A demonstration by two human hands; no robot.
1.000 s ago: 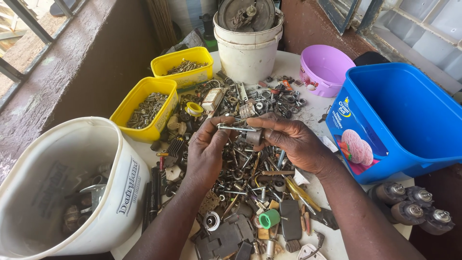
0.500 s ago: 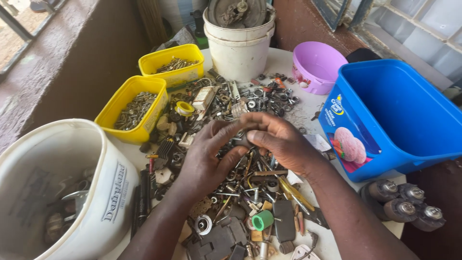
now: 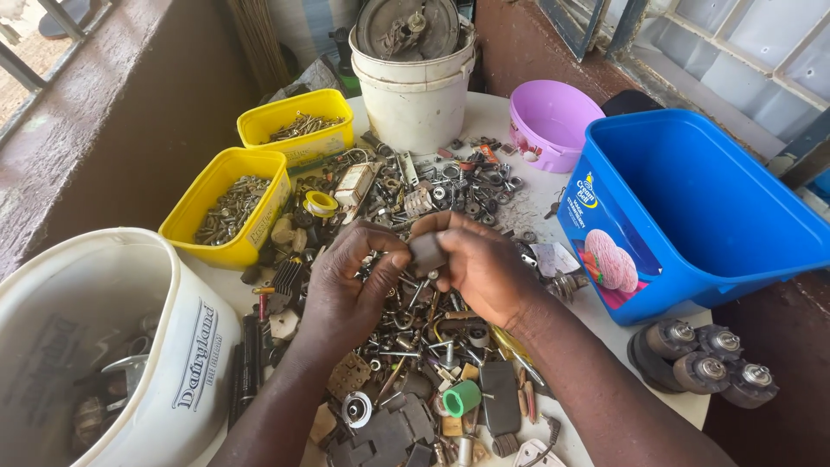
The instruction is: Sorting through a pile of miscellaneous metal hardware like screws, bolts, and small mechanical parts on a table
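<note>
While over scrap pile (image 3: 415, 346), my left hand (image 3: 346, 285) & right hand (image 3: 484, 268) both pinch small dark block (image 3: 427, 252), mid counter (image 3: 519, 203).

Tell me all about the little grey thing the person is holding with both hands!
The small grey block is dark, dull and roughly boxy, like worn metal or plastic; what it is made of is hard to tell. The left hand pinches it from one side and the right hand from the other, so fingers hide much of it. It is held just above the pile of screws and bolts on the round table.
</note>
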